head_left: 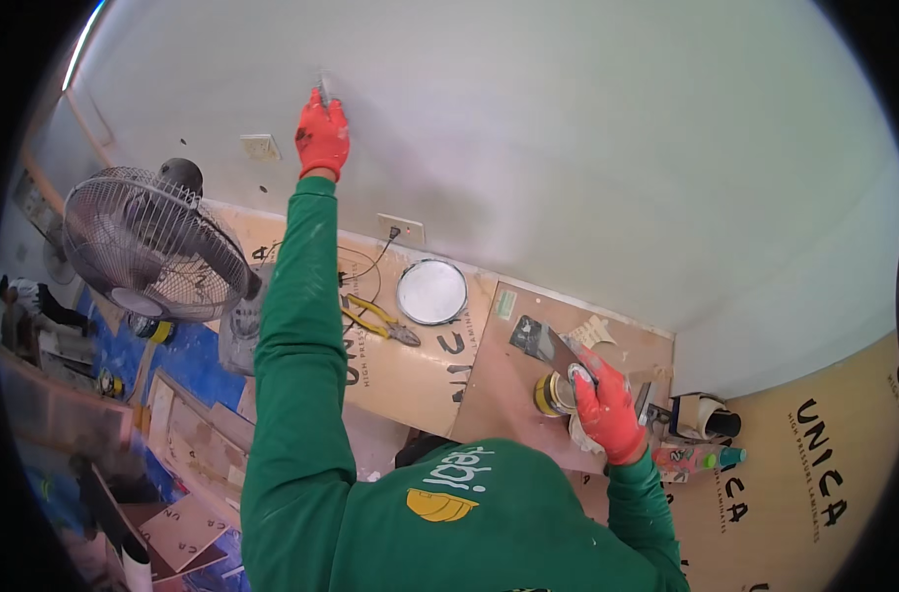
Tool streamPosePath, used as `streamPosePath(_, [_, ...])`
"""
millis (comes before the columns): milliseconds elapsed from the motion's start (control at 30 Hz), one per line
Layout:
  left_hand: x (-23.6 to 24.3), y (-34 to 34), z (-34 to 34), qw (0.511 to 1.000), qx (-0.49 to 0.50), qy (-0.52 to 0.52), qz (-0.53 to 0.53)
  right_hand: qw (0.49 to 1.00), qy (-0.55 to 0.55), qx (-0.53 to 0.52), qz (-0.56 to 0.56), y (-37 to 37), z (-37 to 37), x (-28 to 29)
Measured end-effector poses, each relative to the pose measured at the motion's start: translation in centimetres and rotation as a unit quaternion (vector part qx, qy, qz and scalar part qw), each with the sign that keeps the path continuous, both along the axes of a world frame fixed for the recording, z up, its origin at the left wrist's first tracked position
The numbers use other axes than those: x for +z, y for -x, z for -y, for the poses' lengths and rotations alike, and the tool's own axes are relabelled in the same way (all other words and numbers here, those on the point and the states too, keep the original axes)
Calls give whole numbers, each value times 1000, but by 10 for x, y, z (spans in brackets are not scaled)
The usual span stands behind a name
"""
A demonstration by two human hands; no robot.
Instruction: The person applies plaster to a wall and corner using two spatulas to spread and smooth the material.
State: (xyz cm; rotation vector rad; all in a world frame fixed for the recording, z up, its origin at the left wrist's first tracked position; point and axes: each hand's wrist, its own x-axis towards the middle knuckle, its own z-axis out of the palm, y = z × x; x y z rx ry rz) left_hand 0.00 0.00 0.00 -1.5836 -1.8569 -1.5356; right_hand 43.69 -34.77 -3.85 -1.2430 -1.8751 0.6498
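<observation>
My left hand (323, 136), in a red-orange glove, reaches up to the pale wall (568, 148). Its fingers are closed on a small grey putty knife (323, 87), whose blade meets the wall. Low on the right, my right hand (609, 409), gloved alike and smeared with white, is closed around a flat tool with white putty on it (579, 374); its exact kind is partly hidden by the fingers. Beside that hand stands a yellow-and-black can (551, 394). A dark flat blade (533, 338) lies or extends just beyond it.
A round tub of white paste (431, 292) and yellow-handled pliers (382, 322) rest on the board-covered counter (395, 380). At left stands a fan (153, 242). A plug sits in a wall outlet (402, 230). A bottle (701, 460) lies at right. Another person (40, 301) is far left.
</observation>
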Motion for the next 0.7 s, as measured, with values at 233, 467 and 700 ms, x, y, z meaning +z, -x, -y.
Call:
streamPosePath(233, [4,-111,33,1000,-4,11,22,1000,-19,8,8,-37,6,-4])
streamPosePath(467, [10,-207,60,999,-26,25,33,998,14,18,-50,-66,19,-3])
streamPosePath(700, [16,-301,85,996,-53,12,73,995,32,17,-93,-99,33,-7])
